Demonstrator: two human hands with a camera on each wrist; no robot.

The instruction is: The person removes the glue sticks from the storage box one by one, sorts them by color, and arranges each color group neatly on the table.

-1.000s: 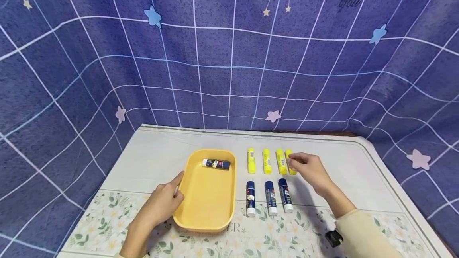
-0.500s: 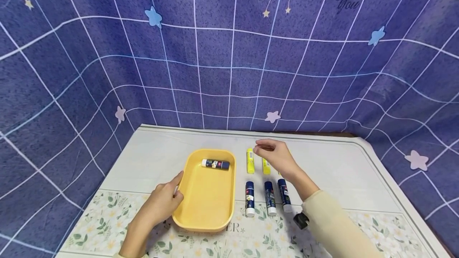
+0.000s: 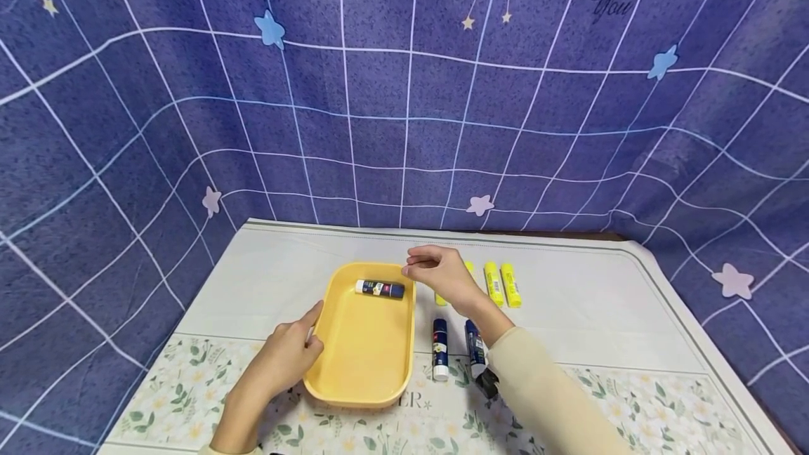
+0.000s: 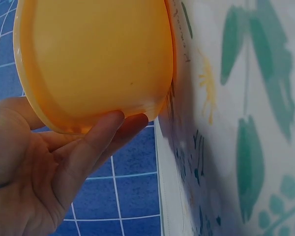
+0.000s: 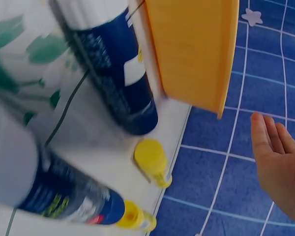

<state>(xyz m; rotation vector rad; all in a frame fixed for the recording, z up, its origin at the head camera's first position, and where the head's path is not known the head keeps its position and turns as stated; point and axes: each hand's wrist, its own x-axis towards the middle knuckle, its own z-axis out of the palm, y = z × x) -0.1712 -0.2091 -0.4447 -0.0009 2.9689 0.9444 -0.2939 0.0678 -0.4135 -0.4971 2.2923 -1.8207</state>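
Observation:
My left hand (image 3: 289, 351) holds the left wall of a yellow tray (image 3: 360, 357); in the left wrist view its fingers (image 4: 96, 140) touch the tray's wall. A navy-and-white glue stick (image 3: 380, 289) lies crosswise inside, near the back. Over the tray's back right corner is my right hand (image 3: 442, 276), with nothing seen in it; its fingers (image 5: 260, 135) look fairly straight in the right wrist view. Yellow glue sticks (image 3: 494, 284) lie in a row to the right, partly covered by that hand. Two navy glue sticks (image 3: 440, 350) show in front of them, one partly behind the wrist.
A white tabletop (image 3: 607, 293) with a floral strip (image 3: 189, 392) along the front carries everything. Behind and at the sides hangs a blue gridded curtain (image 3: 404, 90). A black strap piece (image 3: 487, 383) sits at the right wrist.
My right hand has moved left from the rightmost yellow glue stick, across the row, to the tray's corner. Its arm now hides one navy glue stick. The left hand has stayed put.

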